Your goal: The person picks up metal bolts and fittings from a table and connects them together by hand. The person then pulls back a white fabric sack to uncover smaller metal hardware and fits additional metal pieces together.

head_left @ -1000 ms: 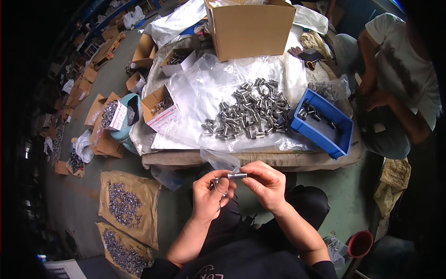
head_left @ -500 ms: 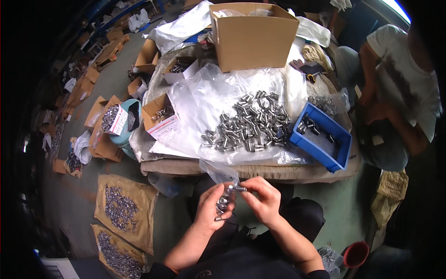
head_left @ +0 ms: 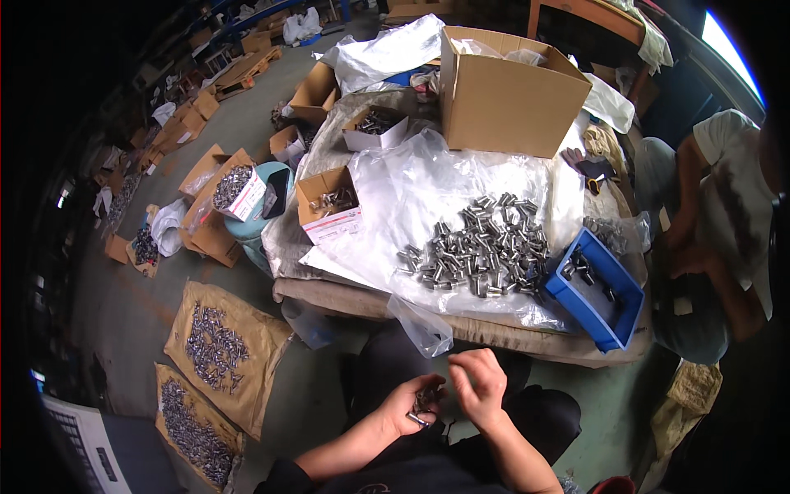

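Note:
Low in front of me, my left hand is closed round several small shiny cylindrical metal parts, one sticking out below its fingers. Just to its right, and a little higher, is my right hand, its fingers bent in toward the thumb. What lies between those fingertips, if anything, is hidden. Beyond both hands, a loose pile of similar metal parts covers part of a clear plastic sheet. An empty-looking clear plastic bag hangs over the padded table's near edge, above my hands.
Right of the pile, a blue bin holds a few dark parts. A large cardboard box stands at the back; a small box sits left. Part-covered brown sheets lie on the floor. Another person sits at right.
The view has swung, so the table appears farther right and lower. My right hand has drawn away from the left; the metal part it pinched before no longer shows at its fingertips.

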`<state>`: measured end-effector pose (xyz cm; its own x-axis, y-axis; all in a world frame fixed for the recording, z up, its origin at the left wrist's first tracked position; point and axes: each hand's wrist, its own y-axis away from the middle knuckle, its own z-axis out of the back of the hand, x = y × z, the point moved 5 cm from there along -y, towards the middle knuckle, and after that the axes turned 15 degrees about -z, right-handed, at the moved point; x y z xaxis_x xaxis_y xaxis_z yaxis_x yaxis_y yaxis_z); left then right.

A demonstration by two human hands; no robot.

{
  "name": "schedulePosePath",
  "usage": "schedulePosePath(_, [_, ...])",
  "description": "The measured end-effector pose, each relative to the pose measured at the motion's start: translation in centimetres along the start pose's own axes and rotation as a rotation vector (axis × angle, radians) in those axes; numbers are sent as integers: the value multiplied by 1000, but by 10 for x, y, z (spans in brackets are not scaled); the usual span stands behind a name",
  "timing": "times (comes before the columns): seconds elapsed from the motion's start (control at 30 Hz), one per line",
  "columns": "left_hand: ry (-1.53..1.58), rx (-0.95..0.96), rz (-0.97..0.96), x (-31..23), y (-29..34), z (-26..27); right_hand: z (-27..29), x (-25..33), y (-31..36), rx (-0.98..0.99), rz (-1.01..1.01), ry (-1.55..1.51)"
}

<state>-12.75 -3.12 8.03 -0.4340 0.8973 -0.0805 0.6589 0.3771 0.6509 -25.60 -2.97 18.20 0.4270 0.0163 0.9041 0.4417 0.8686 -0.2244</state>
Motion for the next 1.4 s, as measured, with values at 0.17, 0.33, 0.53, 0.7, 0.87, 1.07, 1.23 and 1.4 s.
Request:
schedulePosePath(0.17, [-347,9,-491,-25,8,-31,-23,-68,23,12,-805,-757])
schedulePosePath(0.33, [-1385,349,-1533,-42,41,-109,-60,-31,35,514,-1296,-1604])
schedulePosePath(0.53, [-1847,436,-1711,-16,48,-116,-66,-52,41,538,-1183,-1731])
schedulePosePath(0.7, [-1794,508,-1864,-49,62,-128,-66,-68,47,369,-1384,-1874])
schedulePosePath(0.87, [-1450,-287,-2034,-258,41,-110,-64,-71,49,620,-1550,-1690])
schedulePosePath(1.07, [-1396,-635,-824,-397,-31,-37,-78,-61,53,759,-1520,-1757])
schedulePosePath(1.23, [-1256,-639,-551,-407,-65,-31,-73,-61,45,765,-1456,-1727])
schedulePosePath(1.4, [-1076,-452,-708,-409,-49,-36,-73,-68,44,758,-1440,-1707])
